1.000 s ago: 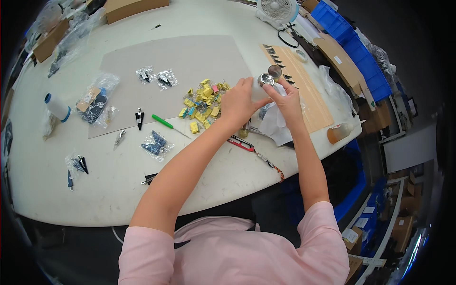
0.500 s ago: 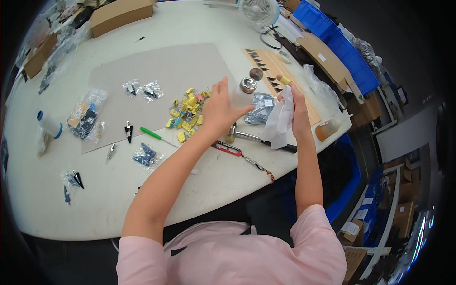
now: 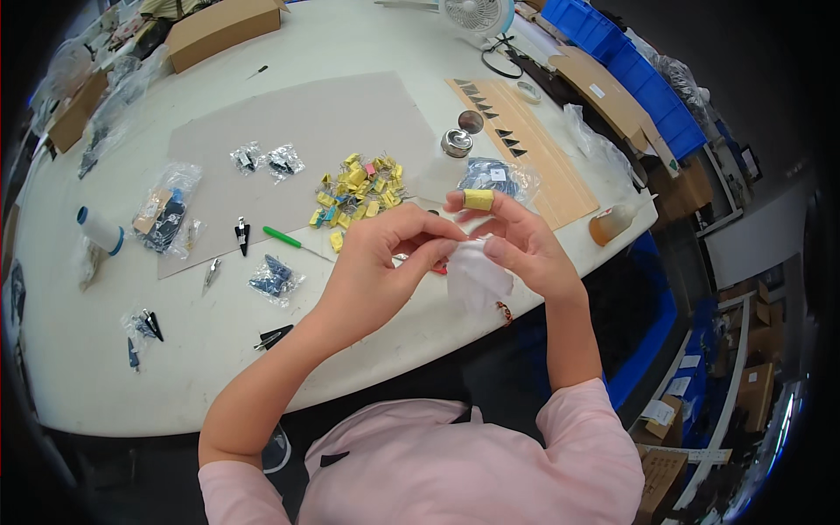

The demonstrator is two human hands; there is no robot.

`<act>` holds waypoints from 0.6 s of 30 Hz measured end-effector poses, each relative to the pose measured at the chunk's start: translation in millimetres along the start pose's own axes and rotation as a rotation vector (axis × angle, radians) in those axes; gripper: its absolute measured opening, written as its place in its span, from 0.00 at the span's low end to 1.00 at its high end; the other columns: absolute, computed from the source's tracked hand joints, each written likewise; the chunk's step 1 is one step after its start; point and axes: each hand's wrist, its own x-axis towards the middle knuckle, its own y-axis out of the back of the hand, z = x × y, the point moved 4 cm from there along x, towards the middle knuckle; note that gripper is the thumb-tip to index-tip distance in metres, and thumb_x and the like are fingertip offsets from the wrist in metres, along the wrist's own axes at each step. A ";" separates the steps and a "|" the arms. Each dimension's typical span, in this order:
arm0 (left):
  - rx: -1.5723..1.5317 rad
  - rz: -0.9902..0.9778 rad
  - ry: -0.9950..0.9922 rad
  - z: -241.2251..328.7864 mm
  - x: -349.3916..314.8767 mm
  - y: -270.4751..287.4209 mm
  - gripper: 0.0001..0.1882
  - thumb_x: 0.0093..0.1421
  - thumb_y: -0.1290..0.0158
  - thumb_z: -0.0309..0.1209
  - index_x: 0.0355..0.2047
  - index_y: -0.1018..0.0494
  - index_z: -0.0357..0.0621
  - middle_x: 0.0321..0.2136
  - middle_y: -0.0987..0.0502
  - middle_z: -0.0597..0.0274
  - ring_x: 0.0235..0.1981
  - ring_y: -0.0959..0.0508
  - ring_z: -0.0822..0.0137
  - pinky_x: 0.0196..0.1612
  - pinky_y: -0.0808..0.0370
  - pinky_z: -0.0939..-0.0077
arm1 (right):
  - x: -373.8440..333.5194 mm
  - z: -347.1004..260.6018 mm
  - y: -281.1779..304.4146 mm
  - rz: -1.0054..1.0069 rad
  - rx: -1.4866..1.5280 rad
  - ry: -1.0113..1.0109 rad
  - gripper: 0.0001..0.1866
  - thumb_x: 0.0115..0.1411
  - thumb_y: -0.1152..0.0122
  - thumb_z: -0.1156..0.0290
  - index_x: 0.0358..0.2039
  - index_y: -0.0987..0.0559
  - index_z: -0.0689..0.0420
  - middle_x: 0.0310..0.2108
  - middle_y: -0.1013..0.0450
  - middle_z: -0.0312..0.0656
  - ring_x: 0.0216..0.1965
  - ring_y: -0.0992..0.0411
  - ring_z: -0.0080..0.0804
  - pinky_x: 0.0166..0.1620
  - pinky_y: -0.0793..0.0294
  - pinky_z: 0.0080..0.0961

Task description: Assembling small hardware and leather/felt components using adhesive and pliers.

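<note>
Cloth [image 3: 479, 280] is pinched finger-to-thumb by left hand [image 3: 382, 261] and right hand [image 3: 535, 252]; yellow band [image 3: 478, 199] is worn on right finger [image 3: 506, 208].

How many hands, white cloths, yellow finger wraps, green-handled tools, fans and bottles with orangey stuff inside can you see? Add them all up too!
Hands: 2 (left hand, right hand)
White cloth: 1
Yellow finger wrap: 1
Green-handled tool: 1
Fan: 1
Bottle with orangey stuff: 1
Total: 7
</note>
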 end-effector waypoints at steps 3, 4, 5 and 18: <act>0.445 -0.109 -0.338 25.6 -17.4 -6.2 0.17 0.51 0.45 0.12 0.40 0.23 0.41 0.31 0.23 0.58 0.32 0.21 0.64 0.37 0.22 0.77 | -1.2 2.2 -18.3 -0.062 0.316 0.141 0.31 0.62 0.44 0.72 0.63 0.41 0.64 0.49 0.28 0.42 0.50 0.29 0.27 0.60 0.39 0.28; 0.451 -0.101 -0.333 24.2 -24.4 -4.1 0.17 0.51 0.45 0.12 0.40 0.23 0.41 0.31 0.23 0.58 0.32 0.21 0.64 0.37 0.22 0.77 | -4.4 4.9 -29.2 -0.072 0.322 0.143 0.31 0.62 0.44 0.72 0.63 0.41 0.64 0.49 0.28 0.42 0.50 0.29 0.27 0.60 0.39 0.28; 0.568 -0.094 -0.450 27.9 -29.2 -4.9 0.18 0.49 0.46 0.12 0.41 0.23 0.41 0.32 0.23 0.59 0.31 0.21 0.62 0.37 0.22 0.73 | -10.2 8.8 -38.4 -0.151 0.488 0.031 0.30 0.62 0.45 0.72 0.63 0.41 0.64 0.48 0.28 0.43 0.50 0.29 0.26 0.59 0.38 0.27; 0.421 0.782 -0.022 -20.2 -150.7 86.3 0.09 0.62 0.50 0.19 0.42 0.25 0.34 0.32 0.23 0.60 0.35 0.22 0.73 0.41 0.26 0.80 | 51.8 5.0 83.2 0.528 -0.485 0.192 0.09 0.59 0.41 0.73 0.40 0.23 0.60 0.31 0.24 0.43 0.26 0.28 0.27 0.35 0.30 0.22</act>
